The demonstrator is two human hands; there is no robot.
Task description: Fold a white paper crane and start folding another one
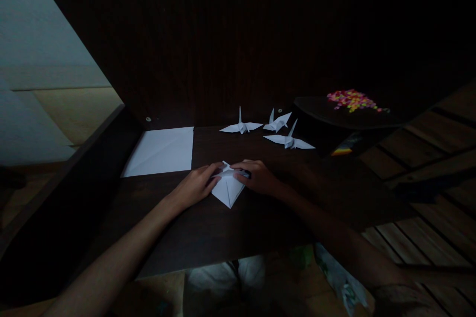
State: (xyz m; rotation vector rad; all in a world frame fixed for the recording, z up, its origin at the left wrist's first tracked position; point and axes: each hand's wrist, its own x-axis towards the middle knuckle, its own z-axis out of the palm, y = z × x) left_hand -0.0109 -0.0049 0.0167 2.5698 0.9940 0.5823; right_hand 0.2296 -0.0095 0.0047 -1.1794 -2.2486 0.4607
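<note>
A folded piece of white origami paper (228, 191) lies on the dark desk, one point toward me and a crease down its middle. My left hand (203, 178) grips its upper left edge, fingers bent over the paper. On the opposite edge, my right hand (257, 174) is closed with its thumb and fingers on the paper. A small dark object, not clear in the dim light, shows by the right thumb. Beyond the hands stand three white paper cranes: one on the left (242, 128), one at the back right (277, 123) and one nearer on the right (289, 142).
White paper sheets (161, 151) lie at the desk's left, beside a raised side panel (67, 183). A dark back panel (208, 44) rises behind. At the right, a curved shelf (316, 111) bears a pile of small colourful pieces (353, 100). Wooden slats (420, 242) lie further right.
</note>
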